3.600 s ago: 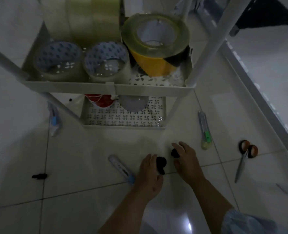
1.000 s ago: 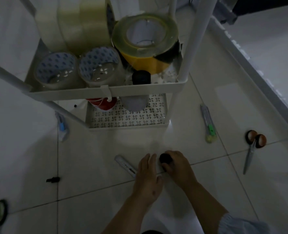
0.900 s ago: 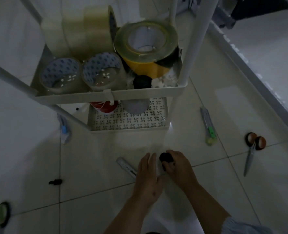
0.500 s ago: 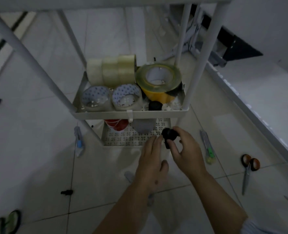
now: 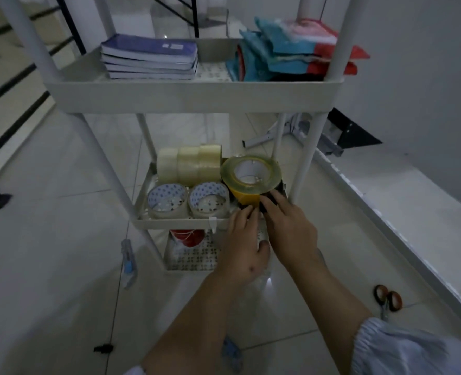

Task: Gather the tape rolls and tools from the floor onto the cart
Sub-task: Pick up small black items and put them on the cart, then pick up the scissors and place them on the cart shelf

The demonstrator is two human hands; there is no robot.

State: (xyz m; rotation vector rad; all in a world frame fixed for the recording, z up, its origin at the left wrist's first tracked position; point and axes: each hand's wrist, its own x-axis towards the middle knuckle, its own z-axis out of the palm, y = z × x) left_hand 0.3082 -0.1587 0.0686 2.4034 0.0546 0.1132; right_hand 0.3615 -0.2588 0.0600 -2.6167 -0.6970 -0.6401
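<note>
I see both hands at the front edge of the cart's middle shelf [image 5: 180, 223], and the right hand [image 5: 289, 226] pinches a small black tape roll [image 5: 265, 206] just under the big yellow tape roll [image 5: 251, 177]. The left hand [image 5: 244, 244] touches it too, fingers loosely bent, but I cannot tell if it grips. Orange-handled scissors [image 5: 387, 300] lie on the floor to the right of the hands, and a box cutter [image 5: 129, 262] lies to their left.

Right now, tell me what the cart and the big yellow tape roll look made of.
The cart looks like painted metal or hard plastic: smooth matte off-white trays and round posts. I cannot tell which. The big yellow tape roll looks like glossy plastic film wound on a pale, probably cardboard, core, with black stripes lower down.
</note>
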